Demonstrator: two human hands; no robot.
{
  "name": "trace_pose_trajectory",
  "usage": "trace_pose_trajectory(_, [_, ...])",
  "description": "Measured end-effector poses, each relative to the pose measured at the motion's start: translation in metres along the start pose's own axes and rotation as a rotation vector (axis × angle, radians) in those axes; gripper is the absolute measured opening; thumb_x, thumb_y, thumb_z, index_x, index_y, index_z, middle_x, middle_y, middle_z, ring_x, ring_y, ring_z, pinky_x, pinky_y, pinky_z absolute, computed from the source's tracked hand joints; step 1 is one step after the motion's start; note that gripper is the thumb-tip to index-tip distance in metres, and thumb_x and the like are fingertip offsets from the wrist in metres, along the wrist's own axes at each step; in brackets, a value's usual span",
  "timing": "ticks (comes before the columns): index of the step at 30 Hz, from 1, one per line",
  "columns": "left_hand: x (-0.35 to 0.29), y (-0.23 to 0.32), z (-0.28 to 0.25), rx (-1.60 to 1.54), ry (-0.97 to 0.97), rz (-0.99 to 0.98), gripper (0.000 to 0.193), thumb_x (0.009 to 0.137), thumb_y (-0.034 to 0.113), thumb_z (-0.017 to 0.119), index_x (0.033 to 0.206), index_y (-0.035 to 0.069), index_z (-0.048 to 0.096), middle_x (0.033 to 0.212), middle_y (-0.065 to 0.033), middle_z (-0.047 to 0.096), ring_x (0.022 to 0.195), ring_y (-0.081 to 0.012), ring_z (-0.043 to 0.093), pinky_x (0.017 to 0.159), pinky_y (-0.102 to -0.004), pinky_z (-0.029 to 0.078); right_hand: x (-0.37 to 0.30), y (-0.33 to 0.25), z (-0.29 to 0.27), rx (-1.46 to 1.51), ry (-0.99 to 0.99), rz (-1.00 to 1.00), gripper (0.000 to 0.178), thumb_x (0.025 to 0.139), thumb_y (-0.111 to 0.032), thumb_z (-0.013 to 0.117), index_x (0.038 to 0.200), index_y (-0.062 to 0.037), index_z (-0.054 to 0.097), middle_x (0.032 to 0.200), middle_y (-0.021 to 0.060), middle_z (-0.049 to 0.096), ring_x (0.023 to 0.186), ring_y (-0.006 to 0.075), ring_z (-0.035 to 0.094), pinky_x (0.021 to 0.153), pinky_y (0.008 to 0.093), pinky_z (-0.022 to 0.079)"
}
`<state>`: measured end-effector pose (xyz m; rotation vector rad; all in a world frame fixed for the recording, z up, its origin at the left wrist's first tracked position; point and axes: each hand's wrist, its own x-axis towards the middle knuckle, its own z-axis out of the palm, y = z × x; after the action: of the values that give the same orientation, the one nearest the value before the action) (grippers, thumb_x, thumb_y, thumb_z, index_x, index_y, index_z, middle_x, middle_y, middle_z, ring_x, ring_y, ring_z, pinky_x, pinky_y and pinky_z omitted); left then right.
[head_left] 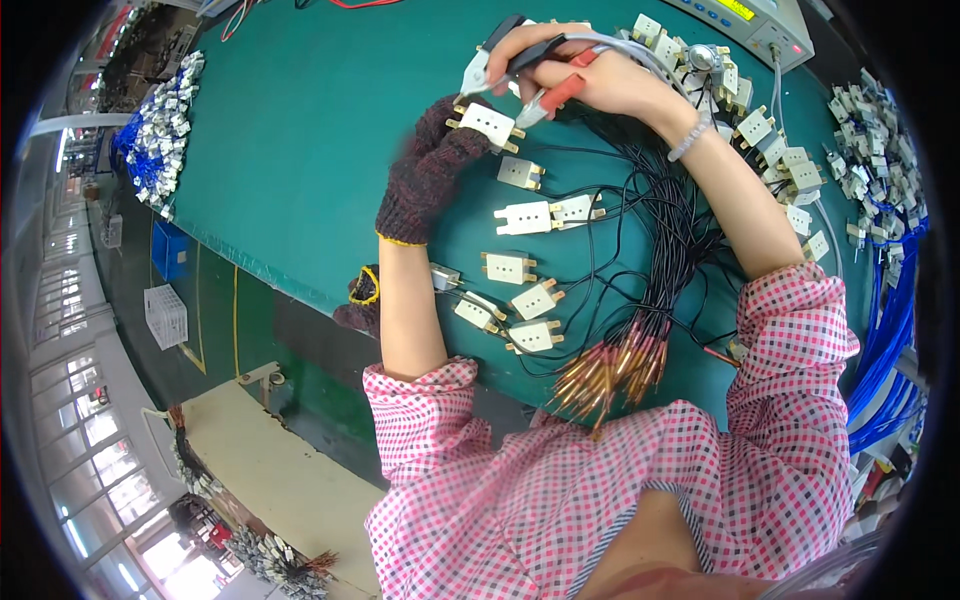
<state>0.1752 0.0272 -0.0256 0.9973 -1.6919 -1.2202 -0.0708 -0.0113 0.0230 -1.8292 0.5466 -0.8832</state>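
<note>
My left hand (433,165) wears a dark knitted glove and is closed on a small white block with brass tabs (488,125). In my bare right hand (600,85) are two test clips, a black-handled clip (500,55) and a red-handled clip (553,98). Their metal jaws are at the brass tabs on either end of the block; I cannot tell how firmly they grip. Similar white blocks (523,217) lie below on the bench, on thin black leads. Those leads run into a black wire bundle (670,240) with copper-coloured ends (615,375) near my body.
The green bench mat (310,130) carries a heap of white connectors with blue wires (165,135) at the far left. A bench meter (745,25) stands at the upper right. More white blocks (790,160) and blue wire bundles (890,330) lie to the right. A spare dark glove (360,300) rests by the near edge.
</note>
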Motion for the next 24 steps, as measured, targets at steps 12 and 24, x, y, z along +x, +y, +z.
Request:
trace_pose_trajectory(12, [-0.003, 0.012, 0.004, -0.18, 0.027, -0.246, 0.044, 0.083, 0.012, 0.07, 0.124, 0.002, 0.056, 0.109, -0.0059, 0.064, 0.098, -0.0137, 0.059, 0.088, -0.0289, 0.047, 0.002, -0.008, 0.005, -0.039, -0.029, 0.068, 0.028, 0.078, -0.005, 0.047, 0.098, -0.001, 0.066, 0.09, 0.0099, 0.065, 0.069, 0.0141, 0.062, 0.06, 0.0255, 0.052])
trace_pose_trajectory(24, [-0.007, 0.005, 0.003, -0.308, 0.014, -0.293, 0.049, 0.083, 0.008, 0.068, 0.129, 0.0, 0.051, 0.113, -0.0094, 0.062, 0.101, -0.0173, 0.059, 0.088, -0.031, 0.049, 0.0, -0.01, 0.004, -0.013, -0.055, 0.117, 0.023, 0.081, -0.005, 0.048, 0.094, -0.0034, 0.067, 0.088, 0.0052, 0.064, 0.074, 0.0124, 0.06, 0.068, 0.0247, 0.049])
